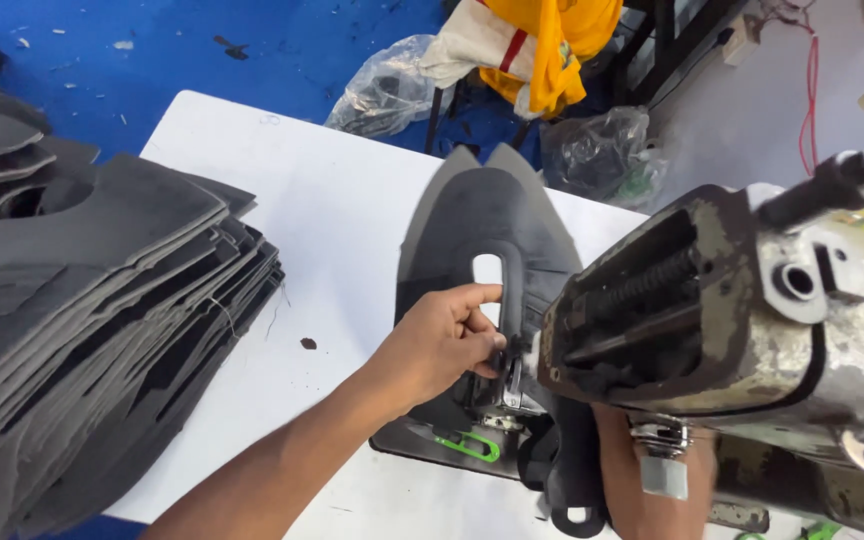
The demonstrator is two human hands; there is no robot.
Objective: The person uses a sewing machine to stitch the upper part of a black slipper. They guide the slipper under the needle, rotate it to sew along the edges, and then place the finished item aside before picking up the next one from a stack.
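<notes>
A dark grey shoe-upper piece with a slot-shaped cutout lies on the white table, running under the head of an old sewing machine. My left hand pinches the piece's black edge strip right beside the needle area. My right hand is mostly hidden beneath the machine head; only part of it shows by the near end of the piece, and what it holds cannot be made out. A green guide sits on the machine bed below my left hand.
A tall stack of dark grey cut pieces fills the left of the table. Beyond the table lie plastic bags, yellow and white cloth and a blue floor. A red wire hangs at the upper right.
</notes>
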